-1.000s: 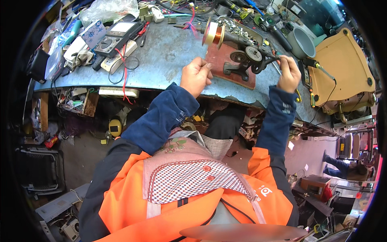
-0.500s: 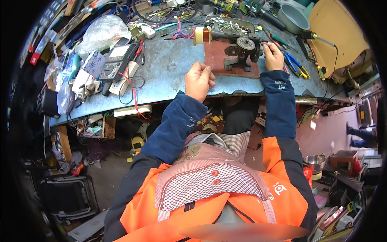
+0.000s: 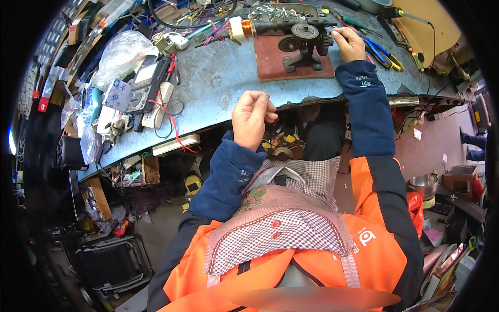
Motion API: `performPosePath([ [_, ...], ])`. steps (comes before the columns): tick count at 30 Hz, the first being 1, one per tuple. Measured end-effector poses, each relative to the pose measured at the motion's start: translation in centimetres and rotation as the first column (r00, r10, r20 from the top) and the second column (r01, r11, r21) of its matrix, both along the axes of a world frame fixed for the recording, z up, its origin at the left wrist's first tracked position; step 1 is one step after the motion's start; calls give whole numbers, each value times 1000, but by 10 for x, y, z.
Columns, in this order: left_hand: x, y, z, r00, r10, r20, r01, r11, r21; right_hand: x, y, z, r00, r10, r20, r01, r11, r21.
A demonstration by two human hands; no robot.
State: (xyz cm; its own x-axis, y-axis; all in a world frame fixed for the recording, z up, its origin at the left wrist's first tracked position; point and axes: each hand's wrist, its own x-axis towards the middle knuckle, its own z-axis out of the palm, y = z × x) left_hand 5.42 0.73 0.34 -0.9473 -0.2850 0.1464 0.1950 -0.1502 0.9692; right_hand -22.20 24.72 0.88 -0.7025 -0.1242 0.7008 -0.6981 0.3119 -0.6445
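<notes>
A black hand-cranked winding machine stands on a red board, with a cream spool of copper wire on its shaft. My right hand is closed at the machine's right side, fingertips on its crank handle. My left hand is pinched at the bench's front edge, below and left of the board; whatever it holds, if anything, is too fine to make out.
The blue bench carries a multimeter, plastic bags, a metal tray of small parts, pliers and a soldering iron. A tan panel is at the right. A person's legs show far right.
My left hand has moved down and away from the machine toward the bench's edge. My right hand has travelled round with the crank to a higher, more forward point. The view has shifted.
</notes>
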Motion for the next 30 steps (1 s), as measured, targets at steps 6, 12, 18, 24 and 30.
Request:
performPosePath([
  [6, 15, 5, -20, 999, 16, -38, -16, 1000, -9, 2, 7, 2, 1000, -2, 1, 2, 994, 108],
  [12, 19, 3, -28, 1000, 18, -11, -18, 1000, -7, 7, 11, 0, 994, 53, 92, -68, 982, 177],
  [18, 20, 4, -33, 997, 80, 12, -75, 966, -248, 3, 13, 0, 973, 143, 182, -173, 971, 163],
  [24, 30, 9, -11, 978, 207, 8, -143, 702, -697, 1, 17, -2, 960, 186, 208, -221, 962, 160],
  [30, 33, 4, 9, 937, 306, -172, -305, 467, -830, 0, 15, -5, 968, 179, 174, -207, 965, 159],
])
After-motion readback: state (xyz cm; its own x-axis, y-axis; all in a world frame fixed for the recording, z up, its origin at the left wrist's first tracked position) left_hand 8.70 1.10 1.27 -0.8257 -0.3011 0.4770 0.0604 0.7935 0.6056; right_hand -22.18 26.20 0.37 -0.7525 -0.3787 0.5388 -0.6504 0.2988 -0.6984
